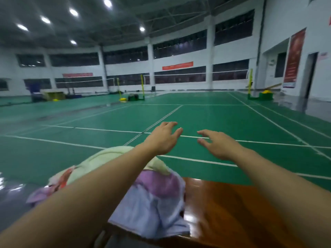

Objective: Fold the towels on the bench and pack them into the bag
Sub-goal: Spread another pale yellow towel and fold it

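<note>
A loose heap of towels lies on the left end of a glossy brown wooden bench point(223, 203). A pale yellow-green towel point(107, 158) is at the back of the heap, and a lilac and light-blue one point(152, 203) is at the front. Part of the pile hangs over the bench's left edge. Both my arms stretch forward above the bench. My left hand point(163, 138) hovers past the pile with fingers spread, holding nothing. My right hand point(217, 144) is beside it, fingers relaxed and empty. No bag is in view.
Beyond the bench spreads a green badminton court floor point(215, 119) with white lines. Net posts point(142, 86) and yellow-green bases stand far off by the white wall. A grey shiny floor strip point(14, 194) lies to the left of the bench.
</note>
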{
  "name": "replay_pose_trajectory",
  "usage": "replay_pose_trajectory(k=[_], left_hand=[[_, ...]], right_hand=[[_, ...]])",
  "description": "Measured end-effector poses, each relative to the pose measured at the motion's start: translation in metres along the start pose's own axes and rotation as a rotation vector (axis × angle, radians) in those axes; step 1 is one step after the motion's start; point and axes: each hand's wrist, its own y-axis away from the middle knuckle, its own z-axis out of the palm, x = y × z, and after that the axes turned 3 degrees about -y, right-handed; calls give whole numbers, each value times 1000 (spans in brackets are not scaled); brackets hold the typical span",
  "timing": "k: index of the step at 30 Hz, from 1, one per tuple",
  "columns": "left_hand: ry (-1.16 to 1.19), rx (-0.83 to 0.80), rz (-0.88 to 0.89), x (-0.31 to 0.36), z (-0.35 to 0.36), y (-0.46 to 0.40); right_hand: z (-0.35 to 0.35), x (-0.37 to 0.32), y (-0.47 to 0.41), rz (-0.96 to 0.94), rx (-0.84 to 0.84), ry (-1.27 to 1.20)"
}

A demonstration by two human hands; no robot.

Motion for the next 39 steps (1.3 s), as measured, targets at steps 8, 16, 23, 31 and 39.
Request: replay_pose_trajectory(k=[8, 16, 23, 31, 39], left_hand=[[-19, 39, -231, -190, -87, 75], [95, -96, -145, -224, -58, 98], [200, 61, -92, -201, -70, 84], [243, 302, -149, -158, -77, 51], [415, 249, -108, -59, -36, 7]], right_hand=[[97, -160, -62, -96, -241, -101], [118, -146, -62, 41, -3, -304], [92, -132, -58, 116, 192, -407], [26, -65, -35, 368, 443, -424], [-55, 45, 33, 583, 781, -1141]])
